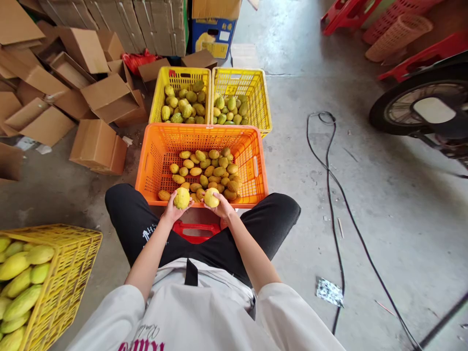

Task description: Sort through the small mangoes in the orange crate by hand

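I sit on a red stool [196,232] facing an orange crate [153,161] partly filled with several yellow-brown fruits [208,170]. My left hand [173,209] is closed round one yellow fruit [182,198] at the crate's near rim. Beside it, my right hand [221,206] grips a second yellow fruit [211,197]. The two held fruits sit close together, a small gap between them, just above the crate's front edge.
Two yellow crates [159,90] [263,97] with greenish fruits stand behind the orange one. Another yellow crate [69,273] of larger fruits is at my left. Cardboard boxes [97,146] are piled at far left. A black cable [331,195] crosses the concrete floor; a motorbike wheel [417,105] is at right.
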`<state>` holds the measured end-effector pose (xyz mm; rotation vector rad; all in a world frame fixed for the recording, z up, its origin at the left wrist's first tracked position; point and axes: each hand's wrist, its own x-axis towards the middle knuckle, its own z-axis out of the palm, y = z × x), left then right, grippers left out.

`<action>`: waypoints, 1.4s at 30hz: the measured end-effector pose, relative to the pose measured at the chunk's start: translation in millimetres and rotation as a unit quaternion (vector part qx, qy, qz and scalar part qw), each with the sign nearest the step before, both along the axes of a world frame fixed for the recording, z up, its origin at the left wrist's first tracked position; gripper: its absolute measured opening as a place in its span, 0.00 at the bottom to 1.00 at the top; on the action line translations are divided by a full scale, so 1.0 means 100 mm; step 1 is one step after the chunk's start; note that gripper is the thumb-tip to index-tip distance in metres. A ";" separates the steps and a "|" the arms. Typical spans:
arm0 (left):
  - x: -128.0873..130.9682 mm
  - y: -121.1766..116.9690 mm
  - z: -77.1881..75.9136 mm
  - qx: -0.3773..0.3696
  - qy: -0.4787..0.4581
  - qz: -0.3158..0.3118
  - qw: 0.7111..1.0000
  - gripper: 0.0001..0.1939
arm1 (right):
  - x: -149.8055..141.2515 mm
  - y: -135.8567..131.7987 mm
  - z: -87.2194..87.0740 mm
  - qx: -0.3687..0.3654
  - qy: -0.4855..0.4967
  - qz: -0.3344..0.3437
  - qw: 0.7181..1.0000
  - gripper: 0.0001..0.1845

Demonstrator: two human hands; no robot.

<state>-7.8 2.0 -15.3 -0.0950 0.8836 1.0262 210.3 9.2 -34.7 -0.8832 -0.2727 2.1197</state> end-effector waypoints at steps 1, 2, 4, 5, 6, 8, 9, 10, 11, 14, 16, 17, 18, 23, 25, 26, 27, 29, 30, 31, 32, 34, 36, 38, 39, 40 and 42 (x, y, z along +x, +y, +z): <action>0.00 0.00 0.00 0.004 0.001 0.002 1.000 0.19 | -0.01 0.00 0.02 0.009 -0.003 0.010 1.000 0.19; 0.00 0.00 0.00 0.006 0.004 0.002 1.000 0.17 | -0.02 -0.01 0.05 0.014 -0.009 0.019 1.000 0.21; 0.01 0.00 0.01 0.006 0.013 -0.007 1.000 0.14 | -0.04 -0.02 0.09 0.015 -0.022 0.030 0.999 0.24; 0.01 0.00 0.01 0.005 0.019 -0.014 1.000 0.13 | -0.05 -0.02 0.11 0.013 -0.026 0.033 0.999 0.24; 0.02 0.00 0.02 0.003 0.024 -0.022 0.999 0.12 | -0.06 -0.02 0.13 0.011 -0.026 0.031 0.999 0.25; 0.03 0.00 0.03 -0.005 0.033 -0.032 0.999 0.12 | -0.06 -0.01 0.15 0.008 -0.013 0.024 1.000 0.24; 0.04 0.00 0.03 -0.009 0.036 -0.031 0.999 0.12 | -0.07 0.00 0.16 0.009 -0.003 0.018 1.000 0.24; 0.04 0.01 0.04 -0.011 0.035 -0.024 0.999 0.14 | -0.07 0.00 0.16 0.011 0.007 0.014 1.000 0.24; 0.03 0.01 0.05 -0.012 0.031 -0.015 0.999 0.15 | -0.07 0.00 0.17 0.015 0.013 0.013 1.000 0.25; 0.02 0.03 0.06 -0.021 0.007 0.016 1.000 0.19 | -0.07 0.00 0.17 0.031 0.011 0.019 0.999 0.27; 0.02 0.04 0.05 -0.033 -0.007 0.028 0.999 0.19 | -0.07 -0.01 0.16 0.044 0.006 0.027 0.999 0.27; 0.02 0.05 0.04 -0.038 -0.011 0.031 0.999 0.19 | -0.07 -0.02 0.16 0.050 0.004 0.030 0.998 0.27; 0.02 0.05 0.04 -0.042 -0.014 0.032 0.998 0.20 | -0.06 -0.02 0.16 0.052 0.005 0.036 0.998 0.28; 0.01 0.06 0.05 -0.056 -0.011 0.018 0.998 0.18 | -0.03 -0.04 0.14 0.030 0.024 0.055 0.998 0.28; 0.01 0.06 0.07 -0.054 -0.004 0.015 0.998 0.18 | -0.03 -0.03 0.13 0.028 0.024 0.043 0.998 0.27; 0.01 0.05 0.07 -0.051 0.001 0.013 0.999 0.18 | -0.03 -0.03 0.13 0.030 0.023 0.038 0.999 0.27; 0.02 0.05 0.08 -0.049 0.008 0.009 0.999 0.18 | -0.03 -0.03 0.13 0.033 0.021 0.035 0.999 0.27; 0.03 0.04 0.08 -0.046 0.020 -0.004 0.999 0.19 | -0.05 -0.03 0.12 0.039 0.016 0.037 0.998 0.27; 0.04 0.04 0.08 -0.045 0.023 -0.010 0.999 0.19 | -0.06 -0.03 0.12 0.043 0.011 0.039 0.998 0.26; 0.04 0.04 0.08 -0.044 0.024 -0.015 0.999 0.19 | -0.07 -0.03 0.12 0.046 0.004 0.040 0.998 0.26; 0.04 0.05 0.09 -0.045 0.024 -0.019 0.999 0.18 | -0.08 -0.03 0.12 0.048 -0.003 0.038 0.998 0.25; 0.02 0.06 0.11 -0.050 0.024 -0.028 0.998 0.18 | -0.10 -0.03 0.13 0.047 -0.016 0.029 0.998 0.24; -0.02 0.08 0.14 -0.054 0.026 -0.032 0.998 0.19 | -0.09 -0.02 0.14 0.033 -0.014 0.017 0.999 0.22; -0.06 0.10 0.18 -0.044 0.022 -0.015 0.999 0.20 | -0.07 -0.01 0.15 0.019 0.008 0.005 1.000 0.22; -0.08 0.11 0.19 -0.039 0.018 0.000 0.999 0.20 | -0.06 0.00 0.16 0.016 0.022 0.001 1.000 0.23; -0.10 0.12 0.21 -0.035 0.014 0.015 0.999 0.20 | -0.06 0.01 0.16 0.016 0.034 -0.001 0.999 0.24; -0.12 0.14 0.23 -0.034 0.011 0.042 0.998 0.18 | -0.05 0.02 0.16 0.019 0.041 0.003 0.999 0.27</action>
